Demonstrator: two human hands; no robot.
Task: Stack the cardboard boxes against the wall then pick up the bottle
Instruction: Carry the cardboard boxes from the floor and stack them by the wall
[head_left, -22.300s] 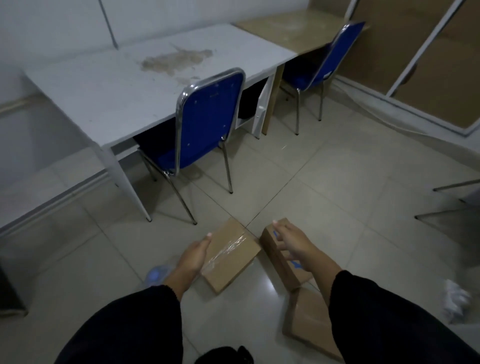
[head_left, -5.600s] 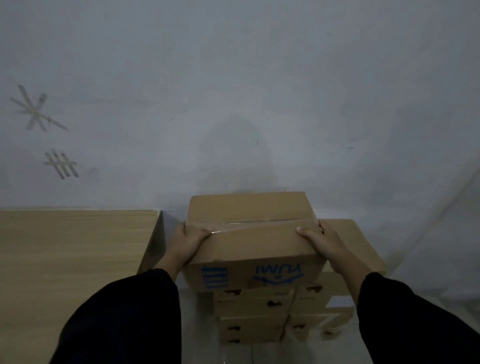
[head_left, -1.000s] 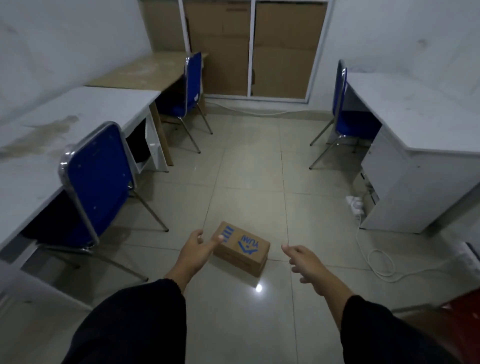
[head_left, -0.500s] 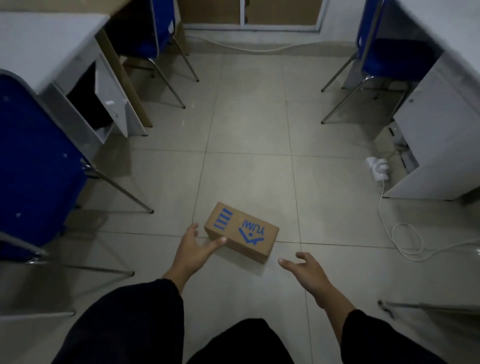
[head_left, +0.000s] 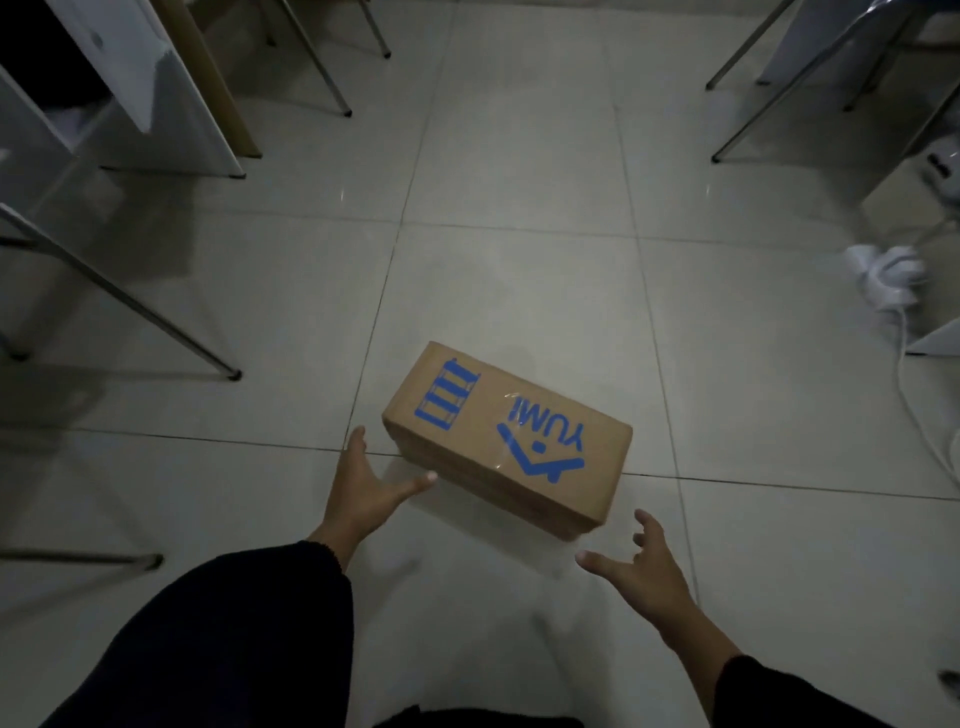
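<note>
Left grip (head_left: 363, 499) spread, just beside cardboard box (head_left: 509, 436) left end; right grip (head_left: 644, 577) spread, apart from right end. Long axis far-left to near-right; left nearer.

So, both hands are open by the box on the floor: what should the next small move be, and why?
Probably bring the right hand in against the right end of the cardboard box. The left hand is at its left end, fingers spread, while the right is open and apart from it, so the box, flat on the floor, cannot yet be lifted.
</note>
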